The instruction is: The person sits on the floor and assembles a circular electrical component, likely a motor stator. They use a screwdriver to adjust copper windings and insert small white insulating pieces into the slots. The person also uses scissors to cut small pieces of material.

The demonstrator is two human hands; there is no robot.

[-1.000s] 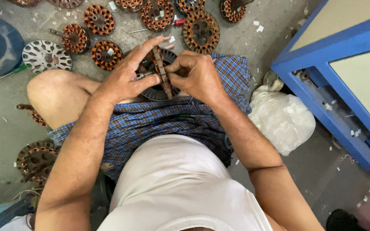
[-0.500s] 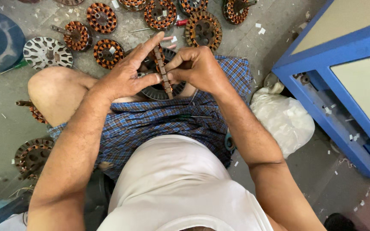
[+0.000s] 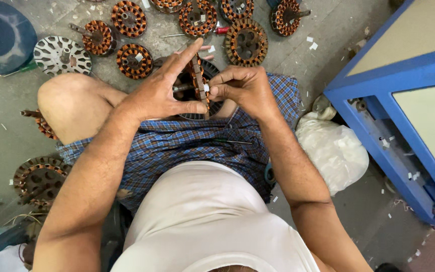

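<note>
Grey concrete floor (image 3: 6,131) — wound stators (image 3: 132,60), paper scraps, blue frame (image 3: 378,85).

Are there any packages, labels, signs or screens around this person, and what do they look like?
White plastic bag: on the floor at the person's right, beside the blue frame; bulging, crumpled, unmarked.
Small white slips: scattered on the grey floor near the wound stators; tiny, blank as far as can be seen.
No signs or screens in view.

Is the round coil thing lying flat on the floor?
No, both hands, left hand and right hand, hold the stator on edge above the lap.
</note>
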